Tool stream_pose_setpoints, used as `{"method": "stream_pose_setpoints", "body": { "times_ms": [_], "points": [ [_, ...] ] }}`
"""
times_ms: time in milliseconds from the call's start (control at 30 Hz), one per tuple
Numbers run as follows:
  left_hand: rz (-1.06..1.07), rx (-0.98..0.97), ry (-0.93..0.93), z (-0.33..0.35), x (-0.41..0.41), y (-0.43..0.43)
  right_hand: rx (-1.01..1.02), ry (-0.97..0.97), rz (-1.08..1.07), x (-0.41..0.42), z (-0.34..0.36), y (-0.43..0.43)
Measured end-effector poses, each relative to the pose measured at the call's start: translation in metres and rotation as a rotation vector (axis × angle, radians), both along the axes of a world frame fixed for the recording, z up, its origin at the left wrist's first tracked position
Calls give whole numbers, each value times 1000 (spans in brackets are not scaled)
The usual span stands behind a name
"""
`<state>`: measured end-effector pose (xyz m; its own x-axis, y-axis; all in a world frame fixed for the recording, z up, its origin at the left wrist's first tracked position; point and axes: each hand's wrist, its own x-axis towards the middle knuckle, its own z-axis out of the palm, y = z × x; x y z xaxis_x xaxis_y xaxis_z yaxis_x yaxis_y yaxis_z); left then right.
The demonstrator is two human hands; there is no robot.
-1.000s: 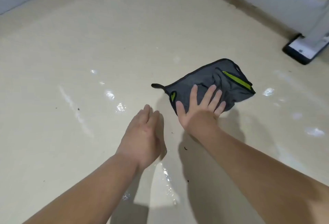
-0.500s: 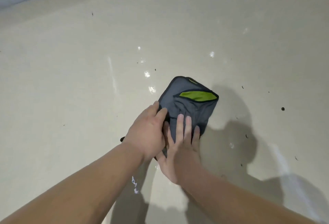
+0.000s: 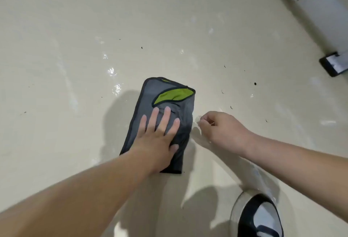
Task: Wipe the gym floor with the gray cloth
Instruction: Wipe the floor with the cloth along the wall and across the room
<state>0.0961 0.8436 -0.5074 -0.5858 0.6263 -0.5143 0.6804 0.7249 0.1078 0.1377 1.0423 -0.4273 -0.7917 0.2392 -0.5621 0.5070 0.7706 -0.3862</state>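
Pressing the gray cloth (image 3: 165, 112) flat on the wet floor (image 3: 75, 29), the left hand (image 3: 158, 139) spreads released fingers (image 3: 153, 118); the right hand (image 3: 222, 129) hovers beside it, loosely clenched, seemingly empty; next, likely a firm sweep toward the far specks.

Gym: glossy floor (image 3: 75, 20) (machine foot (image 3: 333, 63) nearby).

The left hand (image 3: 156, 139) hides the gray cloth's (image 3: 146, 95) middle. A shoe (image 3: 258, 218) is cut off at the bottom edge, and a black-footed frame (image 3: 333, 63) at the right edge.
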Motion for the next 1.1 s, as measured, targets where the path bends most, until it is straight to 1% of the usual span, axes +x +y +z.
{"method": "stream_pose_setpoints", "body": {
  "times_ms": [33,100,200,267,333,467,533,600,667,733,767,800,867,933,1000,1067,1100],
  "points": [
    [-55,-14,-5,0,-10,-6,19,-74,25,-2,9,-2],
    [-173,-46,-13,2,-24,-19,94,-201,152,-2,29,-17],
    [-224,-61,65,-3,-34,-32,149,-309,261,-10,52,-48],
    [-232,-37,124,-8,-33,-45,178,-340,304,-18,65,-77],
    [-249,-6,160,-10,-32,-64,223,-321,345,-26,72,-102],
    [-268,16,167,-9,-28,-130,332,-334,454,-41,65,-152],
    [-272,73,160,-13,-24,-179,366,-286,427,-50,52,-169],
    [-208,161,168,-11,-27,-238,357,-191,330,-61,33,-190],
    [-72,145,177,-11,-30,-291,294,-60,192,-68,13,-215],
    [154,106,148,-15,-23,-327,187,39,89,-69,-3,-248],
    [284,128,162,-16,-14,-337,147,53,111,-69,-10,-268],
    [390,153,184,-16,-3,-343,127,57,176,-70,-16,-287],
    [488,205,239,-24,29,-339,141,81,330,-72,-22,-314],
    [488,237,226,-28,70,-333,187,117,449,-77,-24,-334],
    [380,233,201,-27,102,-333,220,137,476,-82,-25,-345],
    [252,246,189,-23,107,-356,218,134,511,-86,-26,-360],
    [209,265,220,-23,102,-374,212,131,552,-89,-28,-371]
  ]
}}
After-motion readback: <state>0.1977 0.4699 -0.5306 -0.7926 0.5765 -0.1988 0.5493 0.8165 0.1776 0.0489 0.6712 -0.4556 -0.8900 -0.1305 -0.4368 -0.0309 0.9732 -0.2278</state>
